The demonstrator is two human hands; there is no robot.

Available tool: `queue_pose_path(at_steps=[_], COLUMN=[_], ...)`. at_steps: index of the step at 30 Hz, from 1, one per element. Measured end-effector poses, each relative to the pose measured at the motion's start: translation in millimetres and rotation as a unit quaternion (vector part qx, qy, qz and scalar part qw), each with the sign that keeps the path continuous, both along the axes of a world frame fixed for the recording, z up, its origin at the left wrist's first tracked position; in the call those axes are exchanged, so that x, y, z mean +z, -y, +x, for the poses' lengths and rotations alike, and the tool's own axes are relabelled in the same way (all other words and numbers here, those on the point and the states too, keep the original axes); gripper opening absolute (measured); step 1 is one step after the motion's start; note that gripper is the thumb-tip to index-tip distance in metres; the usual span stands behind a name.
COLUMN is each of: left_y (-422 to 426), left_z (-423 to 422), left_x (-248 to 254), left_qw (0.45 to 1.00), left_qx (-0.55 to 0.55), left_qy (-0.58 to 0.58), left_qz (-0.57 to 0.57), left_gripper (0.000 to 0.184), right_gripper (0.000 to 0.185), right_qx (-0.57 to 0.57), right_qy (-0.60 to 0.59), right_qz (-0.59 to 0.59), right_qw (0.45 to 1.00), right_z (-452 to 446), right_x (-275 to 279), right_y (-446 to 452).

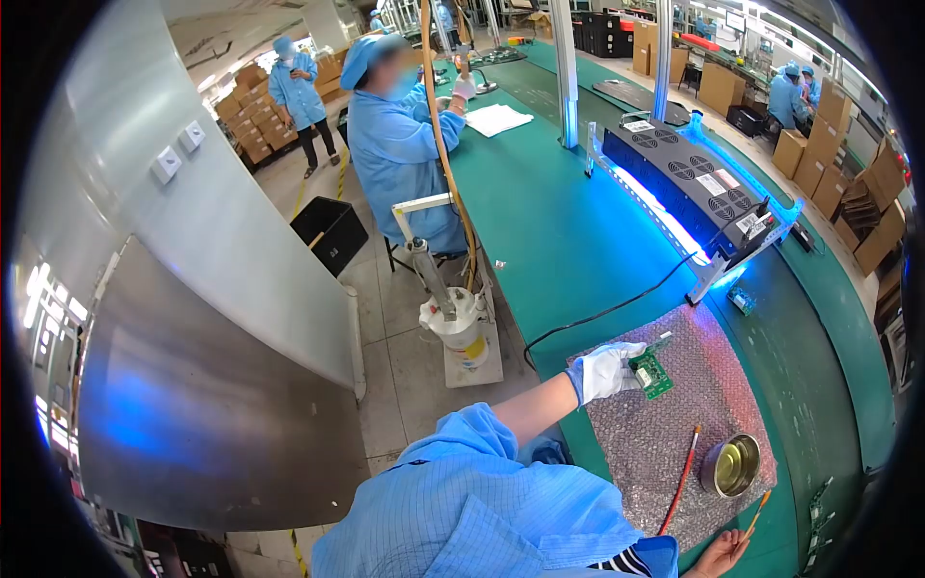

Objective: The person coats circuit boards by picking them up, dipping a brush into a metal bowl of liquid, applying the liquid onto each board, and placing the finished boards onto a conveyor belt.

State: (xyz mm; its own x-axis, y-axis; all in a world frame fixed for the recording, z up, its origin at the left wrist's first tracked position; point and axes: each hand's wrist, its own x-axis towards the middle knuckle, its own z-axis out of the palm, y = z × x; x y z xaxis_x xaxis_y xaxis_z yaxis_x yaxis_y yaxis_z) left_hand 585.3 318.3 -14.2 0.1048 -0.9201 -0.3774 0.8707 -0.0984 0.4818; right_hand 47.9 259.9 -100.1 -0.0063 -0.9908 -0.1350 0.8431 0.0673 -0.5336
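My left hand (pixel 609 374), in a white glove, pinches a green circuit board (pixel 652 375) by its edge above the bubble wrap (pixel 626 433). White and dark components show on the board's face. At the bottom edge, my bare right hand (pixel 721 556) grips a thin orange-handled brush (pixel 758 513); the palm is partly cut off. Between the hands, a round metal cup (pixel 730 466) with yellowish liquid rests on the wrap. Beside it lies a red-handled brush (pixel 682 479).
A blue-lit lamp unit with fans (pixel 684 173) stands across the green bench (pixel 511 231), its black cable (pixel 617 306) trailing near the wrap. Several boards (pixel 818 520) lie at lower right. A seated co-worker (pixel 395 144) works at the left side, near a white bucket (pixel 462 332).
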Motion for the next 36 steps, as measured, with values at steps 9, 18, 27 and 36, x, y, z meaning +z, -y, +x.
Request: queue_pose_path(at_steps=[9, 18, 27, 36], left_y=[1.7, 3.8, 2.9, 2.7], left_z=[-2.6, -2.5, -3.9, -8.7], left_x=[-2.8, -13.5, -13.3, -9.9], left_qw=[1.000, 0.999, 1.000, 1.000], left_qx=[-0.008, -0.022, -0.021, -0.021], left_qy=[-0.005, -0.012, -0.009, -0.002], left_qz=[-0.008, -0.023, -0.012, -0.022], left_gripper=[0.023, 0.021, 0.020, 0.019], right_gripper=[0.033, 0.033, 0.034, 0.034], right_qx=[0.000, -0.003, -0.004, -0.006], right_qy=[0.001, 0.002, 0.003, 0.008], right_qz=[-0.002, -0.002, 0.000, -0.003], right_qw=[1.000, 1.000, 1.000, 1.000], right_z=[-1.0, -0.5, -1.2, -2.1], right_x=[1.6, 3.5, 3.7, 5.8], right_y=[-1.9, -4.3, -5.7, -7.3])
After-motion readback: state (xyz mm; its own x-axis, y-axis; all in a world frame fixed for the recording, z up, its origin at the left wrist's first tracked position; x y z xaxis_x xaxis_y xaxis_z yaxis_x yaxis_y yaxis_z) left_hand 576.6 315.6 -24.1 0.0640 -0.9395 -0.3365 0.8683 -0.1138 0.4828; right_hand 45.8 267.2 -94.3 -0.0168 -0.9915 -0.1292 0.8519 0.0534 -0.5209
